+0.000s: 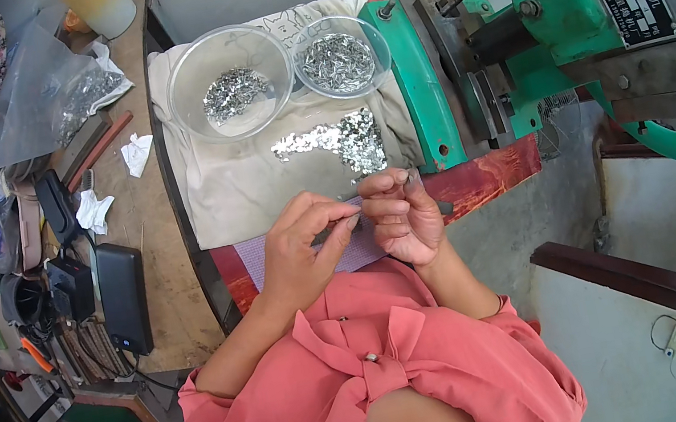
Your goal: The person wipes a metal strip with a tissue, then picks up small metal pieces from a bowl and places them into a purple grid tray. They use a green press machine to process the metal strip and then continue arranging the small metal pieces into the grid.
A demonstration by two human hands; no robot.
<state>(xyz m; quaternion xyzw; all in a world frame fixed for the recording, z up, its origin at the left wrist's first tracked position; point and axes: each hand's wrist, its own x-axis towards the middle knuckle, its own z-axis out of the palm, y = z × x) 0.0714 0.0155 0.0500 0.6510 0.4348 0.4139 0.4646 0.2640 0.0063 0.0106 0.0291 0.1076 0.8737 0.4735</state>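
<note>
Head view: we pinch a small dark metal piece between left hand and right hand, both closed on it, near the loose pile of shiny metal bits.

Two clear, glossy bowls hold shiny metal bits. The cloth under them is matt beige fabric. The press is painted green metal, the surface worn bare wood, the blouse soft.

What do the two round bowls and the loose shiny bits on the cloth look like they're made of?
The two round see-through bowls look like clear plastic or glass: the cloth shows through them. The loose silvery bits look like thin bright metal, glinting sharply.
</note>
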